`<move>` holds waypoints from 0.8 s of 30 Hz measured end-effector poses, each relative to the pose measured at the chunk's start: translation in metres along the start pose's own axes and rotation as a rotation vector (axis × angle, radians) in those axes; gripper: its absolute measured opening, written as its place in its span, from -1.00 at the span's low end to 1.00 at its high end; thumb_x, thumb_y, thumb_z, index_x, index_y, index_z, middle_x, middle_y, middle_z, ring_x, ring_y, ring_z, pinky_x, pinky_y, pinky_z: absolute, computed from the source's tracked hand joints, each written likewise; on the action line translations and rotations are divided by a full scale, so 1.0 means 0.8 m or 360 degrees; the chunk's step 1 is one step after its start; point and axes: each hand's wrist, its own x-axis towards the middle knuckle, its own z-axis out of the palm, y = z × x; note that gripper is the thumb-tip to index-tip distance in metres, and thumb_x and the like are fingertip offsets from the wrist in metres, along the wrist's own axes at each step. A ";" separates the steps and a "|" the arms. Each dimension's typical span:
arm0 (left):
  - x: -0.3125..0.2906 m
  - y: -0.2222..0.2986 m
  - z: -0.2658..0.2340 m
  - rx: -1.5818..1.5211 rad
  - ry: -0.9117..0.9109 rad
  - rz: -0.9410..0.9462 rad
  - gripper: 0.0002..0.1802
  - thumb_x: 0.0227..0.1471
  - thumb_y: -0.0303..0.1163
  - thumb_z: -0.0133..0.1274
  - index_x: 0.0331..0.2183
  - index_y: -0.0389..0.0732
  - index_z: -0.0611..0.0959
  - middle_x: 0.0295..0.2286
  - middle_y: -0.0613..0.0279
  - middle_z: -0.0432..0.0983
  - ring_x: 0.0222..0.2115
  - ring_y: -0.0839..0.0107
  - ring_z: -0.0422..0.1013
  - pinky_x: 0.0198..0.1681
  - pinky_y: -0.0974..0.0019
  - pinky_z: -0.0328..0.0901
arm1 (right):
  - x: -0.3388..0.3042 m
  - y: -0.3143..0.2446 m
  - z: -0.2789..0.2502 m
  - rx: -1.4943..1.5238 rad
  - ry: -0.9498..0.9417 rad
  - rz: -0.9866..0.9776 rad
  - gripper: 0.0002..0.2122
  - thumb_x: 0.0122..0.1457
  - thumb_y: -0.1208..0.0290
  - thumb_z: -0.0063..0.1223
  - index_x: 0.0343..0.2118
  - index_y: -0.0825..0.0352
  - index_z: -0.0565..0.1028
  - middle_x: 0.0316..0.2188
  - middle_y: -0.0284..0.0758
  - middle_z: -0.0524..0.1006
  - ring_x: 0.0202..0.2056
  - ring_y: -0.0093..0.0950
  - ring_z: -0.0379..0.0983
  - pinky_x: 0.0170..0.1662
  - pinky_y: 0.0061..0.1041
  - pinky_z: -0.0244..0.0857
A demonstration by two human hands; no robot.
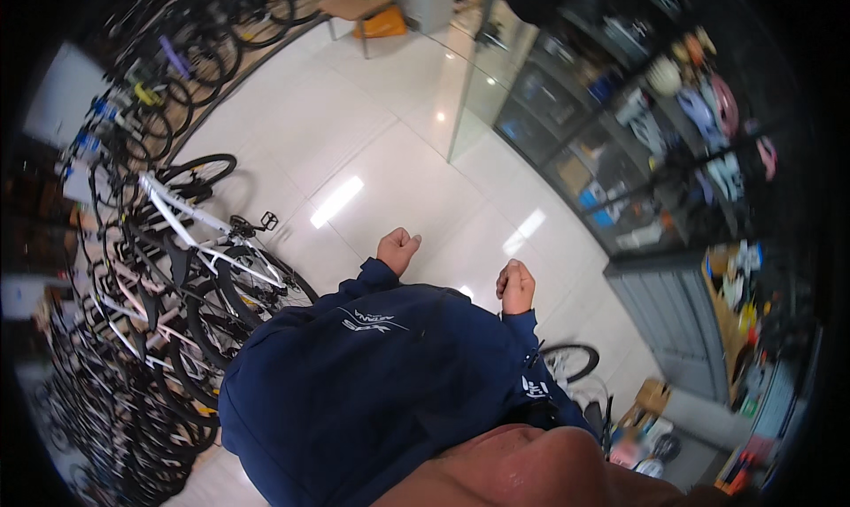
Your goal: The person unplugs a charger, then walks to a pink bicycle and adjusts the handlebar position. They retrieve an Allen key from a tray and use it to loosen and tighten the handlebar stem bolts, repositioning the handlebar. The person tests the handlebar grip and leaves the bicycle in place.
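Both hands are held out in front of my dark blue jacket (310, 374), above the pale tiled floor. My left hand (398, 250) is curled into a fist with nothing showing in it. A short way to the right, my right hand (515, 286) is likewise closed, fingers folded in and no object visible. The hands are apart and touch nothing. Nearest to my left hand stands a white bicycle (181, 219) with black tyres and a black pedal (268, 221). Beyond my right forearm, part of a bicycle wheel (571, 362) shows; my body hides the rest.
Bicycles (106, 410) stand packed along the left, with another row (190, 64) at the back left. A brown chair (356, 7) is at the far end. Glass display cabinets (567, 135) with helmets (699, 117) line the right, beside a grey cabinet (668, 317) and a cardboard box (652, 395).
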 end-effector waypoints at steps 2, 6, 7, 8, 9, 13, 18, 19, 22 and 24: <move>0.045 0.001 -0.061 0.0009 0.0107 0.0047 -0.50 0.18 -0.25 0.25 -0.63 -0.14 0.32 -0.68 0.46 0.18 -0.59 0.59 0.08 -0.53 0.31 0.11 | 0.037 -0.001 0.077 0.0098 -0.0106 0.0114 -0.62 0.49 0.12 -0.14 -0.49 0.20 0.29 -0.73 -0.48 0.21 -0.75 -0.63 0.15 -0.71 -0.56 0.00; 0.096 -0.009 -0.177 -0.0116 0.0306 0.0079 -0.51 0.18 -0.24 0.25 -0.62 -0.16 0.34 -0.67 0.42 0.20 -0.59 0.57 0.10 -0.52 0.30 0.13 | 0.095 0.015 0.212 0.0009 -0.0240 0.0188 -0.64 0.49 0.13 -0.09 -0.44 0.24 0.33 -0.73 -0.52 0.20 -0.76 -0.65 0.11 -0.70 -0.58 0.03; 0.104 -0.012 -0.207 -0.0169 0.0354 0.0092 -0.51 0.17 -0.24 0.25 -0.62 -0.17 0.34 -0.67 0.42 0.20 -0.59 0.57 0.11 -0.51 0.30 0.14 | 0.106 0.022 0.243 -0.0050 -0.0273 0.0218 -0.64 0.48 0.13 -0.08 -0.45 0.24 0.34 -0.72 -0.51 0.21 -0.75 -0.66 0.13 -0.69 -0.58 0.05; 0.112 -0.015 -0.234 -0.0113 0.0409 0.0084 -0.52 0.17 -0.24 0.24 -0.61 -0.17 0.35 -0.67 0.42 0.20 -0.59 0.57 0.11 -0.51 0.30 0.14 | 0.119 0.029 0.272 -0.0062 -0.0329 0.0245 -0.64 0.48 0.13 -0.07 -0.45 0.25 0.35 -0.71 -0.51 0.23 -0.73 -0.66 0.15 -0.68 -0.58 0.07; 0.117 -0.019 -0.258 -0.0088 0.0462 0.0063 -0.52 0.17 -0.23 0.24 -0.61 -0.17 0.36 -0.67 0.42 0.21 -0.58 0.57 0.11 -0.51 0.30 0.14 | 0.134 0.036 0.300 -0.0056 -0.0376 0.0310 -0.64 0.48 0.13 -0.06 -0.45 0.25 0.36 -0.69 -0.50 0.25 -0.72 -0.66 0.18 -0.66 -0.58 0.09; 0.124 -0.047 -0.330 -0.0217 0.0710 -0.0076 -0.55 0.18 -0.23 0.23 -0.60 -0.18 0.38 -0.66 0.43 0.21 -0.58 0.57 0.12 -0.49 0.30 0.15 | 0.197 0.062 0.396 -0.0453 -0.0548 0.0249 -0.62 0.45 0.15 -0.04 -0.52 0.24 0.39 -0.60 -0.44 0.39 -0.62 -0.62 0.31 -0.56 -0.57 0.22; 0.151 -0.088 -0.398 -0.0233 0.1041 -0.0302 -0.56 0.15 -0.20 0.24 -0.59 -0.19 0.41 -0.67 0.41 0.23 -0.57 0.55 0.14 -0.48 0.29 0.17 | 0.304 0.078 0.520 -0.0332 -0.0864 0.0531 -0.60 0.47 0.12 -0.08 -0.51 0.23 0.36 -0.68 -0.43 0.33 -0.67 -0.60 0.28 -0.63 -0.54 0.21; 0.167 -0.094 -0.417 -0.0170 0.1104 -0.0302 -0.56 0.15 -0.20 0.24 -0.59 -0.20 0.42 -0.67 0.40 0.24 -0.57 0.55 0.15 -0.48 0.29 0.17 | 0.327 0.082 0.549 -0.0372 -0.0910 0.0434 -0.60 0.47 0.11 -0.09 -0.50 0.24 0.35 -0.70 -0.44 0.31 -0.69 -0.61 0.26 -0.64 -0.54 0.21; 0.237 -0.101 -0.477 -0.0133 0.1216 -0.0432 -0.57 0.14 -0.21 0.24 -0.58 -0.21 0.43 -0.68 0.35 0.26 -0.58 0.53 0.17 -0.47 0.29 0.20 | 0.412 0.089 0.634 -0.0429 -0.0920 0.0370 -0.60 0.48 0.07 -0.10 -0.45 0.25 0.34 -0.76 -0.49 0.20 -0.75 -0.61 0.20 -0.68 -0.53 0.15; 0.299 -0.094 -0.523 -0.0181 0.1294 -0.0393 -0.57 0.14 -0.21 0.24 -0.58 -0.21 0.43 -0.68 0.35 0.26 -0.59 0.53 0.17 -0.47 0.29 0.20 | 0.475 0.091 0.697 -0.0526 -0.0984 0.0372 -0.59 0.47 0.04 -0.09 -0.45 0.24 0.36 -0.73 -0.46 0.25 -0.73 -0.61 0.23 -0.67 -0.54 0.17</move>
